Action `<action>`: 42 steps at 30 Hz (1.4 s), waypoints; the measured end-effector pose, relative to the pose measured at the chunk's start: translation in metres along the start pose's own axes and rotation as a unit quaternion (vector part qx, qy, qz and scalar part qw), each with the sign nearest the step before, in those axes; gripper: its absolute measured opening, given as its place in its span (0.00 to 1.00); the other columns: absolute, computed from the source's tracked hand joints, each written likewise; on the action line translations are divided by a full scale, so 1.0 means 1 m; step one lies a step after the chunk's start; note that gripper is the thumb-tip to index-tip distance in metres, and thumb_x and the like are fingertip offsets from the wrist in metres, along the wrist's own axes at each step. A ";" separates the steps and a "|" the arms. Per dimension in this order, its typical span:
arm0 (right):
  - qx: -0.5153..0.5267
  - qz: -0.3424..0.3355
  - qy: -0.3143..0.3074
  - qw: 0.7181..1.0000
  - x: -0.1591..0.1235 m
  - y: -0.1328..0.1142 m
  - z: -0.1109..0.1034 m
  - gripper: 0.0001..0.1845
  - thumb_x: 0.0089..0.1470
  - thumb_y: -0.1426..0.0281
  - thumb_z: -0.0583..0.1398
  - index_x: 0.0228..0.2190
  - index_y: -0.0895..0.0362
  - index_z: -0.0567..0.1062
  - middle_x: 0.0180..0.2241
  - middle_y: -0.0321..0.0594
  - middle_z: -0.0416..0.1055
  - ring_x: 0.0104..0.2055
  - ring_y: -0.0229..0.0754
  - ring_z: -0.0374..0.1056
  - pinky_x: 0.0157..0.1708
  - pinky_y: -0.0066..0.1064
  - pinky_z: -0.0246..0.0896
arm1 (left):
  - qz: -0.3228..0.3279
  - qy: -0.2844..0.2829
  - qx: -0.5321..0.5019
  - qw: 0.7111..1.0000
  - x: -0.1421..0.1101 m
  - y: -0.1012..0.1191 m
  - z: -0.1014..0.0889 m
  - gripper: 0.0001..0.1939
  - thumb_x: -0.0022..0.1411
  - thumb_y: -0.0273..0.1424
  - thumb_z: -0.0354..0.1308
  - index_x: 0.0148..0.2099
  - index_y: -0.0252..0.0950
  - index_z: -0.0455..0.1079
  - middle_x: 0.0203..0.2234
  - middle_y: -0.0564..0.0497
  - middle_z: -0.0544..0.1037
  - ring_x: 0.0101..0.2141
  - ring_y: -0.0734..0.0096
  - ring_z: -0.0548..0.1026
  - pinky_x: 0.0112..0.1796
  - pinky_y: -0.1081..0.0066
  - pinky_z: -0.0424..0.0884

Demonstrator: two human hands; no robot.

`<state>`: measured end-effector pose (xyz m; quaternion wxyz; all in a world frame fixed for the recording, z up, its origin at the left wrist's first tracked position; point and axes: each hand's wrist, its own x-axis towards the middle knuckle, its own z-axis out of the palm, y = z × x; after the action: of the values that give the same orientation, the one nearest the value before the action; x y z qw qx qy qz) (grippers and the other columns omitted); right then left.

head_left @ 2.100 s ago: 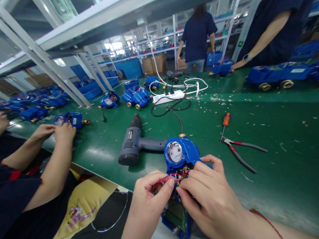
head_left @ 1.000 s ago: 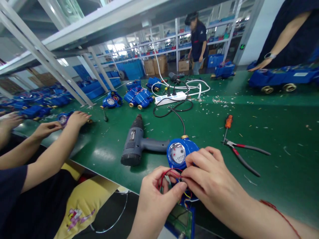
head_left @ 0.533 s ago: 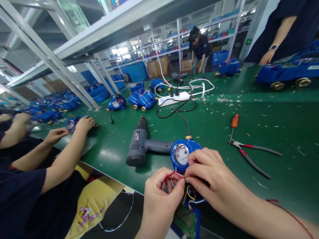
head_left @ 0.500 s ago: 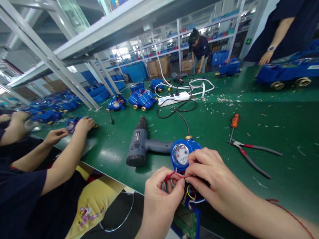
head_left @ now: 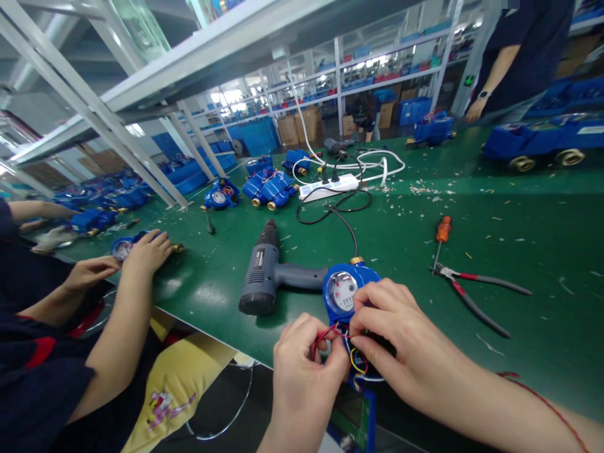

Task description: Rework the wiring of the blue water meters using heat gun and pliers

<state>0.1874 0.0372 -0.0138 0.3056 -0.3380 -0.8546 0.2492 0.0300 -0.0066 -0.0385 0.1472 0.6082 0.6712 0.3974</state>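
Note:
A blue water meter (head_left: 346,286) with a round clear dial lies at the near edge of the green table (head_left: 519,214). Red and yellow wires (head_left: 352,352) come out of its open housing. My left hand (head_left: 304,371) pinches the red wire just below the dial. My right hand (head_left: 401,340) rests on the meter's right side, fingertips pinched on the same wires. A green circuit board (head_left: 352,412) hangs from the meter below my hands, partly hidden.
A grey heat gun (head_left: 264,274) lies left of the meter. Red-handled pliers (head_left: 476,292) and an orange screwdriver (head_left: 440,238) lie to the right. A white power strip (head_left: 330,184) and more blue meters (head_left: 271,187) sit farther back. A co-worker's arms (head_left: 127,283) work at the left.
My hands stay on the wires, my left fingers curling tighter around the red wire. The co-worker at left has shifted a meter slightly. The person at back has bent down.

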 end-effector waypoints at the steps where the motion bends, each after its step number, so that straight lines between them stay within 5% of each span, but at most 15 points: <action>1: 0.003 0.001 0.000 1.000 0.000 0.000 0.000 0.09 0.57 0.79 0.56 0.26 0.57 0.70 0.36 0.39 0.66 0.40 0.43 0.58 0.41 0.39 0.52 | 0.007 0.008 0.020 1.000 0.000 0.000 -0.001 0.12 0.52 0.22 0.54 0.20 0.37 0.60 0.17 0.58 0.62 0.22 0.74 0.64 0.28 0.72 0.58; 10: 0.009 0.003 -0.015 1.000 0.002 0.000 -0.001 0.10 0.58 0.79 0.54 0.27 0.57 0.69 0.37 0.39 0.65 0.41 0.43 0.56 0.41 0.39 0.51 | 0.048 0.046 0.166 0.984 0.007 -0.001 -0.009 0.12 0.48 0.20 0.54 0.19 0.37 0.57 0.16 0.59 0.61 0.20 0.74 0.63 0.31 0.69 0.56; 23: 0.006 0.001 -0.028 1.000 0.001 0.001 -0.003 0.10 0.59 0.79 0.52 0.28 0.57 0.68 0.36 0.40 0.64 0.41 0.43 0.56 0.40 0.40 0.50 | -0.035 0.026 0.209 0.977 0.005 -0.014 -0.024 0.09 0.48 0.23 0.53 0.20 0.39 0.57 0.17 0.58 0.62 0.21 0.70 0.65 0.32 0.66 0.60; 27: 0.011 -0.002 -0.032 0.999 0.000 0.002 -0.003 0.10 0.58 0.80 0.52 0.28 0.57 0.67 0.37 0.39 0.64 0.42 0.43 0.56 0.41 0.40 0.50 | -0.050 -0.033 0.099 0.993 0.004 -0.016 -0.029 0.06 0.48 0.23 0.52 0.29 0.38 0.66 0.24 0.55 0.69 0.28 0.67 0.70 0.34 0.66 0.65; 31: 0.018 -0.004 -0.039 0.999 0.000 0.001 -0.003 0.10 0.58 0.80 0.52 0.29 0.56 0.67 0.37 0.38 0.64 0.42 0.43 0.56 0.41 0.39 0.50 | -0.010 -0.080 -0.069 0.994 0.005 -0.006 -0.030 0.21 0.50 0.24 0.57 0.49 0.39 0.70 0.44 0.48 0.73 0.45 0.63 0.72 0.47 0.65 0.65; 36: 0.023 -0.002 -0.044 0.999 0.001 0.001 -0.005 0.09 0.59 0.80 0.53 0.29 0.57 0.66 0.36 0.39 0.64 0.41 0.43 0.56 0.41 0.39 0.51 | -0.029 -0.128 -0.145 0.981 0.013 0.001 -0.026 0.01 0.53 0.26 0.61 0.31 0.37 0.73 0.37 0.49 0.73 0.41 0.64 0.73 0.43 0.66 0.65; 42: 0.039 0.001 -0.042 0.998 0.001 0.001 -0.006 0.10 0.58 0.80 0.54 0.27 0.57 0.66 0.35 0.38 0.64 0.41 0.43 0.56 0.41 0.39 0.51 | -0.025 -0.104 -0.059 0.992 0.009 -0.009 -0.028 0.07 0.55 0.24 0.61 0.27 0.38 0.72 0.30 0.53 0.75 0.37 0.64 0.72 0.42 0.63 0.63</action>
<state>0.1915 0.0395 -0.0102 0.2822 -0.3164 -0.8557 0.2968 0.0024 -0.0078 -0.0243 0.2619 0.6195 0.6428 0.3667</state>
